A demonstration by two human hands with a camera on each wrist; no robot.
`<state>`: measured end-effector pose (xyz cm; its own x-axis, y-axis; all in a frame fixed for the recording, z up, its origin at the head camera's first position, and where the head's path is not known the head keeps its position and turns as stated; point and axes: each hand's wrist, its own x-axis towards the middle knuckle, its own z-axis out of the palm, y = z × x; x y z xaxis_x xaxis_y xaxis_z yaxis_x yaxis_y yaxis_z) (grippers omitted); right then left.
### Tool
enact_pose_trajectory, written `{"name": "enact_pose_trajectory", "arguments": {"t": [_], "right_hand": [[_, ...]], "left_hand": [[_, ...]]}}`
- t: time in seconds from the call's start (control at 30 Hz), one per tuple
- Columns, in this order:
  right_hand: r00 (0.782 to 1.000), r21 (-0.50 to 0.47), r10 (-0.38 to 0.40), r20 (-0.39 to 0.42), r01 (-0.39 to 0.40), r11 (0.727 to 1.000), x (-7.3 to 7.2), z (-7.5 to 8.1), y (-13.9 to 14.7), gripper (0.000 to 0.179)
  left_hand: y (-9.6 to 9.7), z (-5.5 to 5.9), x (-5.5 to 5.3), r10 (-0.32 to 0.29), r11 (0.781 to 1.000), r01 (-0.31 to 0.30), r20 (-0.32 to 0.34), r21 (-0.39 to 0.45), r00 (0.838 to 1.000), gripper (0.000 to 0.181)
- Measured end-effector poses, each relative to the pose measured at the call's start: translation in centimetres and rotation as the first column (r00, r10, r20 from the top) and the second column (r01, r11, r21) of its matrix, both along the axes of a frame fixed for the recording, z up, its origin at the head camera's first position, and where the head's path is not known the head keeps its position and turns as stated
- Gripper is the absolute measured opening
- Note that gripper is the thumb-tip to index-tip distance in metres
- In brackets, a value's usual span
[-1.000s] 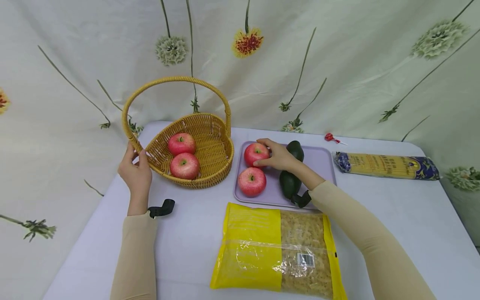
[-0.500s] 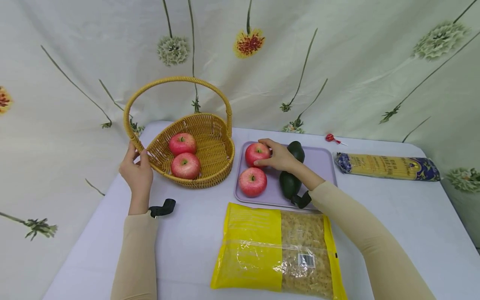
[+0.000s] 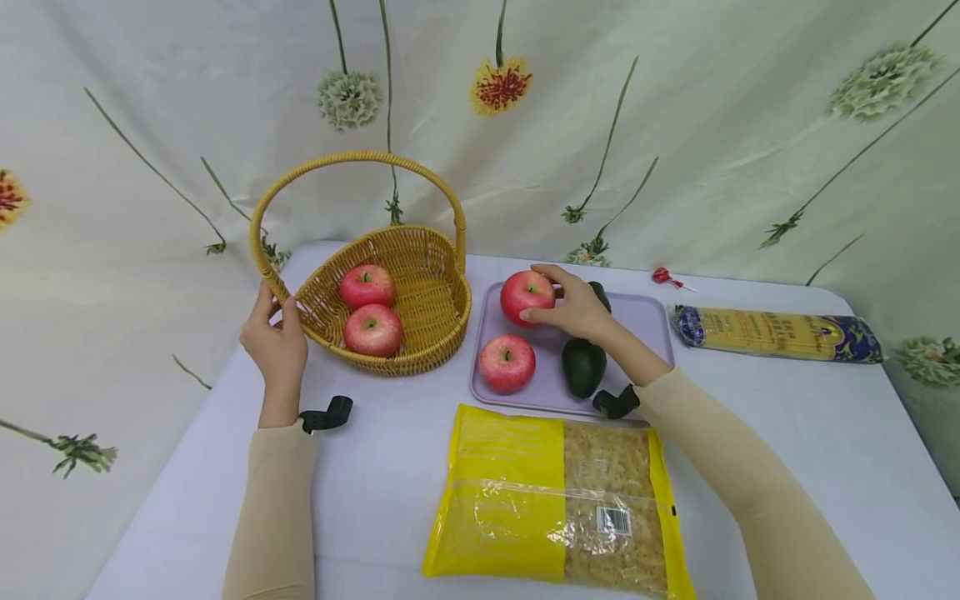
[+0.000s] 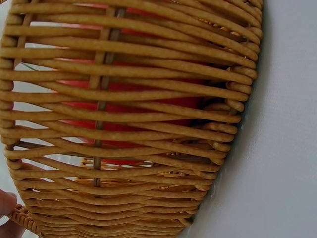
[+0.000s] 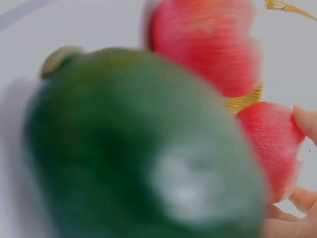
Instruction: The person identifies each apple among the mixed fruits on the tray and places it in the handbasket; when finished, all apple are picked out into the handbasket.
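Note:
My left hand (image 3: 277,343) grips the lower left end of the handle on a wicker basket (image 3: 431,312). In the left wrist view the woven side of the basket fills most of the picture, with red showing through the gaps. Two apples (image 3: 372,331) lie inside it. Over the lilac tray (image 3: 637,325) my right hand (image 3: 573,308) holds a red apple (image 3: 527,296) between thumb and fingers. Another apple (image 3: 507,363) sits on the tray's left side. A dark green avocado (image 3: 583,367) lies under my right wrist, and a second one (image 3: 600,293) is mostly hidden behind the hand.
A yellow bag of pasta (image 3: 506,496) lies in front of the tray. To the right are a long packet of noodles (image 3: 772,332) and a red lollipop (image 3: 662,275). A flowered cloth (image 3: 675,125) hangs behind the table.
My right hand has lifted the rear apple and shifted it slightly right and away from the front apple. The left hand keeps its hold on the basket handle.

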<state>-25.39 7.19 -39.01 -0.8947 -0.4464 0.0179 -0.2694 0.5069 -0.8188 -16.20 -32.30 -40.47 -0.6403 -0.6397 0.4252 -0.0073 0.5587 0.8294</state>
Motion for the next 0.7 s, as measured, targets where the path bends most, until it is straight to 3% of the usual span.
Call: {"name": "enact_pose_trajectory", "arguments": {"t": [0.17,0.37,0.7], "right_hand": [[1.0,-0.046,-0.005,-0.03,0.004,0.999,1.0,2.2,0.3,0.075],[0.999,-0.073,0.048,-0.019,-0.049,0.996,2.2,4.5,-0.7,0.076],[0.986,-0.11,0.162,-0.031,-0.164,0.98,2.8,5.4,-5.4,0.078]], "left_hand": [[0.1,0.2,-0.1,-0.005,1.0,0.005,0.001,-0.002,1.0,0.039],[0.1,0.3,-0.1,0.001,1.0,-0.001,0.008,0.007,1.0,0.042],[0.3,0.2,0.2,0.008,1.0,-0.008,0.01,0.004,1.0,0.043]]}}
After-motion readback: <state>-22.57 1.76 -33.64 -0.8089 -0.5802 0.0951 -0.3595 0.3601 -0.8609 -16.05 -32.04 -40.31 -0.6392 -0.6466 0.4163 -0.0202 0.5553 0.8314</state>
